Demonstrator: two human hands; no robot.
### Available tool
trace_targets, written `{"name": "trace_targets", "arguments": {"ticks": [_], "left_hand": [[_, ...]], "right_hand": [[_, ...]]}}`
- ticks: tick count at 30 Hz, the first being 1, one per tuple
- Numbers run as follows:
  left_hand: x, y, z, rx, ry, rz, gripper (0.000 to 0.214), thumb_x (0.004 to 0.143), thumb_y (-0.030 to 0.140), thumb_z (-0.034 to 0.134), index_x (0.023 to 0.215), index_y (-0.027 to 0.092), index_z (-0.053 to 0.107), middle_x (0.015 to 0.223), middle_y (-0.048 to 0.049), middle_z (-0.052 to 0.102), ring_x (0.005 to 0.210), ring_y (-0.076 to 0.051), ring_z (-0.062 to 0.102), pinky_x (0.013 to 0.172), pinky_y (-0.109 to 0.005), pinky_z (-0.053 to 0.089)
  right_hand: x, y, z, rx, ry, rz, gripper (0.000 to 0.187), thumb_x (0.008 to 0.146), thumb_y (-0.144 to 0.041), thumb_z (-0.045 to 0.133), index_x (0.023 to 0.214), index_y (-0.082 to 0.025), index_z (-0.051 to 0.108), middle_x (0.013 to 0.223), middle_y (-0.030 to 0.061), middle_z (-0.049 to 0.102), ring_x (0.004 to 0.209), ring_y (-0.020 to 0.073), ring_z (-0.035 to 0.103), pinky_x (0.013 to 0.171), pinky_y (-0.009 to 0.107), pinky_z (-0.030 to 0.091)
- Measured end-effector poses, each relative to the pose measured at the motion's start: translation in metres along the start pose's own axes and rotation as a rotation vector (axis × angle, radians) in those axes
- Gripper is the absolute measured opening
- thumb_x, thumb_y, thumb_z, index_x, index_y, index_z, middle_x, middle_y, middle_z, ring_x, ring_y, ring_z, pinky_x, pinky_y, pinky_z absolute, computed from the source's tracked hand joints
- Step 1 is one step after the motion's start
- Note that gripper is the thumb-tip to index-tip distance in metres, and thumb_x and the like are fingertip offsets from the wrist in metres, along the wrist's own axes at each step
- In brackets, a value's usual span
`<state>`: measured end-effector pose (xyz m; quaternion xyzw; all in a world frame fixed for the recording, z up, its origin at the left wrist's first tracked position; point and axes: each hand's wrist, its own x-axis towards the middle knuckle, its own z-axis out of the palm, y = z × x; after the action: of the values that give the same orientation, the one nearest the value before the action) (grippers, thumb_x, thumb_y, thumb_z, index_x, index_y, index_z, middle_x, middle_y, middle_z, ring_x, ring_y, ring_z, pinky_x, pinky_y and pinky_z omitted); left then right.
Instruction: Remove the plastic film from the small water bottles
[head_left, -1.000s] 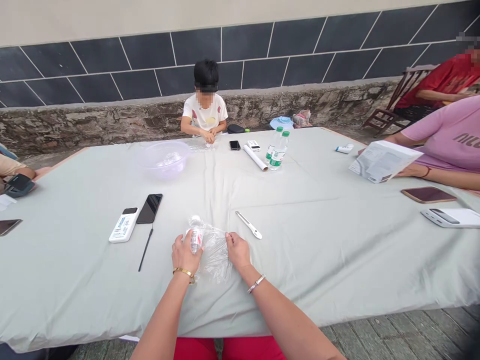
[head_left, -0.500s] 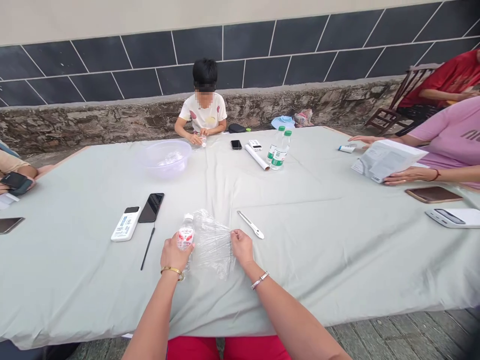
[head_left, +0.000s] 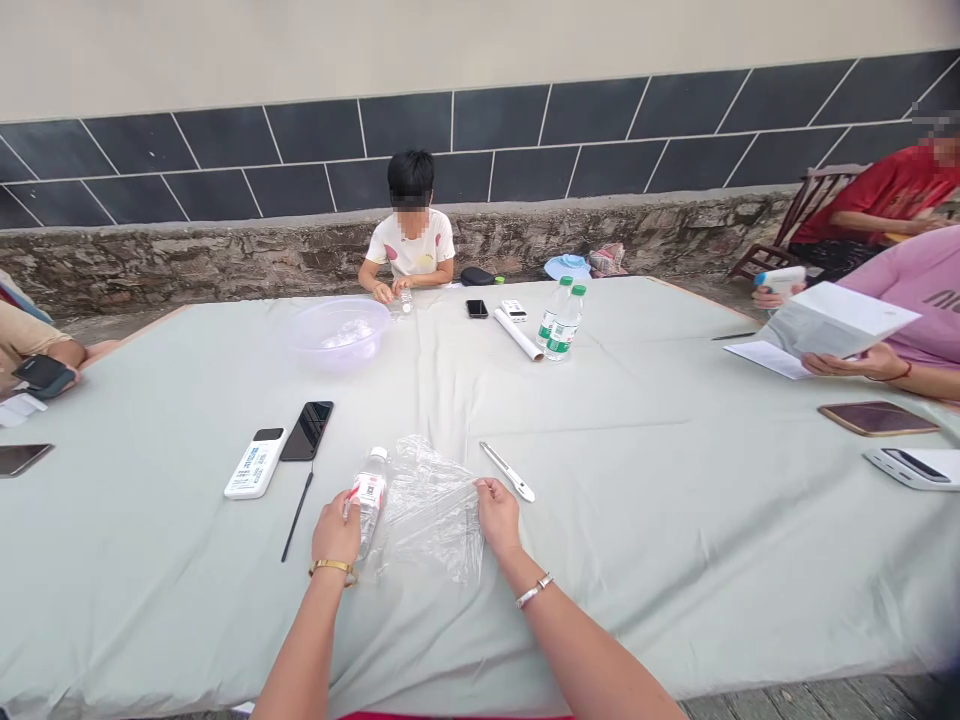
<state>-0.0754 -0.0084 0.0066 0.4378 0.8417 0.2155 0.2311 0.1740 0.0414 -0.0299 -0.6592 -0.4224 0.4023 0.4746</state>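
Observation:
A clear plastic bottle (head_left: pixel 369 492) with a white cap and a red-and-white label lies on the cloth, cap pointing away from me. My left hand (head_left: pixel 337 528) grips it from the left side. Beside it, a crinkled sheet of clear plastic film (head_left: pixel 433 510) spreads out between my hands. Its right edge is pinched in the fingers of my right hand (head_left: pixel 498 514). The film's left edge reaches the bottle; whether it is wrapped around it I cannot tell. A white utility knife (head_left: pixel 508 472) rests just beyond my right hand.
Left of my hands lie a white power bank (head_left: pixel 256 464), a black phone (head_left: pixel 307 431) and a black strap (head_left: pixel 297 517). Farther off stand a purple basin (head_left: pixel 341 335), a white roll (head_left: pixel 518 335) and green-capped bottles (head_left: pixel 564 325). Several people sit around the table (head_left: pixel 637 480).
My left hand has shifted slightly left, and the bottle has turned and tilted. My right hand has moved a little right, drawing the film wider. At right, a person has lifted a small white object.

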Motion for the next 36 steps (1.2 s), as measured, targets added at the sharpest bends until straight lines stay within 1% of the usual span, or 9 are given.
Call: {"name": "trace_targets", "arguments": {"ticks": [6,12,15,17,19,22,26,31,36], "left_hand": [[0.006,-0.003,-0.006,0.016,-0.090,-0.018,0.045,0.088,0.039,0.036,0.122,0.016,0.054,0.109,-0.0122,0.068,0.100,-0.024,0.063,0.078,-0.030,0.045],[0.009,-0.007,-0.003,-0.039,-0.107,-0.025,0.047,0.086,0.043,0.037,0.121,0.017,0.054,0.106,-0.0105,0.069,0.095,-0.023,0.064,0.076,-0.030,0.045],[0.012,-0.008,-0.003,-0.068,-0.097,-0.041,0.050,0.086,0.047,0.037,0.119,0.015,0.055,0.105,-0.0128,0.069,0.096,-0.025,0.064,0.077,-0.031,0.045],[0.016,-0.010,-0.003,-0.091,-0.092,-0.048,0.049,0.085,0.049,0.037,0.111,0.015,0.059,0.100,-0.0127,0.070,0.091,-0.025,0.065,0.075,-0.031,0.046],[0.019,-0.012,-0.003,-0.116,-0.092,-0.044,0.043,0.084,0.049,0.038,0.097,0.017,0.064,0.091,-0.0109,0.071,0.085,-0.025,0.066,0.070,-0.031,0.046],[0.020,-0.015,-0.002,-0.149,-0.079,-0.034,0.039,0.083,0.048,0.037,0.075,0.020,0.063,0.074,-0.0072,0.069,0.074,-0.023,0.065,0.063,-0.029,0.045],[0.014,-0.017,0.000,-0.176,-0.050,-0.024,0.037,0.083,0.045,0.038,0.063,0.022,0.059,0.061,-0.0031,0.064,0.063,-0.021,0.061,0.057,-0.028,0.042],[0.010,-0.017,0.001,-0.158,-0.020,-0.033,0.023,0.079,0.033,0.044,0.063,0.022,0.056,0.061,-0.0037,0.064,0.061,-0.022,0.058,0.056,-0.030,0.040],[0.014,-0.016,0.009,-0.166,0.009,-0.037,0.018,0.077,0.024,0.045,0.060,0.024,0.051,0.057,-0.0037,0.060,0.062,-0.024,0.057,0.057,-0.032,0.038]], "right_hand": [[0.002,-0.006,-0.005,0.033,0.011,0.069,0.023,0.070,-0.039,0.047,0.068,-0.019,0.059,0.044,-0.0059,0.042,0.044,0.0132,0.041,0.047,0.025,0.034],[0.000,-0.013,-0.019,-0.056,0.002,0.045,0.029,0.073,-0.041,0.047,0.082,-0.017,0.062,0.053,-0.0031,0.051,0.049,0.0147,0.047,0.052,0.027,0.040],[-0.002,-0.023,-0.035,-0.267,0.071,-0.181,0.037,0.075,-0.041,0.045,0.098,-0.017,0.061,0.082,0.0053,0.062,0.068,0.0188,0.057,0.068,0.034,0.046],[-0.006,-0.034,-0.043,-0.391,0.141,-0.375,0.038,0.076,-0.039,0.045,0.104,-0.018,0.060,0.103,0.0101,0.060,0.088,0.0223,0.057,0.082,0.039,0.045],[-0.012,-0.045,-0.043,-0.425,0.127,-0.456,0.038,0.077,-0.036,0.044,0.107,-0.018,0.059,0.111,0.0112,0.058,0.094,0.0228,0.055,0.086,0.039,0.044],[-0.029,-0.060,-0.021,-0.371,-0.128,-0.376,0.036,0.082,-0.034,0.041,0.111,-0.020,0.056,0.099,0.0071,0.062,0.078,0.0185,0.059,0.077,0.034,0.047],[-0.058,-0.069,0.032,-0.391,-0.505,-0.277,0.043,0.085,-0.036,0.046,0.126,-0.023,0.048,0.095,0.0037,0.065,0.074,0.0163,0.062,0.073,0.029,0.046],[-0.076,-0.071,0.086,-0.598,-0.598,-0.306,0.071,0.081,-0.053,0.051,0.141,-0.020,0.033,0.121,0.0142,0.057,0.104,0.0283,0.059,0.085,0.038,0.045],[-0.073,-0.066,0.107,-0.698,-0.577,-0.266,0.084,0.076,-0.060,0.053,0.143,-0.015,0.029,0.123,0.0210,0.054,0.109,0.0363,0.057,0.087,0.047,0.044]]}}
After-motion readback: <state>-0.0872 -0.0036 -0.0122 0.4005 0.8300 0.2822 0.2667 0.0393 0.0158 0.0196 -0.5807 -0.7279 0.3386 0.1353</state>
